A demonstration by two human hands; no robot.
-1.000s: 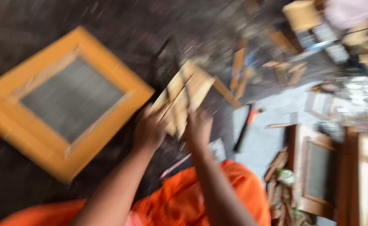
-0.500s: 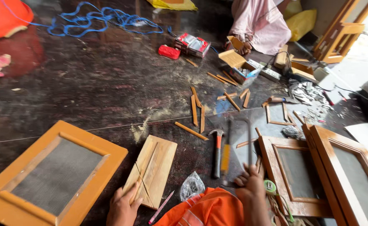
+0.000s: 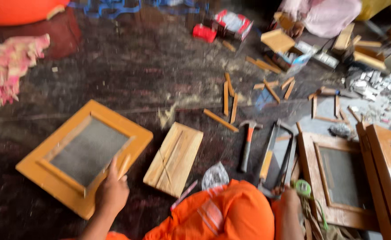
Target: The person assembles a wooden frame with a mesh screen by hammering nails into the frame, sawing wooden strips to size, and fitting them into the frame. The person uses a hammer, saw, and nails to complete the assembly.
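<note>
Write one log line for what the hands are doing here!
left hand: holds thin stick on wooden frame | right hand: by hacksaw | hammer: on floor

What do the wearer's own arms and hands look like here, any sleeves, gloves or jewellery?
Both forearms are bare, with no sleeves reaching them. The left hand shows no glove, ring or watch. The right hand also looks ungloved, though blur and the frame edge hide much of it. Between the arms bulges bright orange clothing with pale stripe-like markings, too blurred to make out further.
</note>
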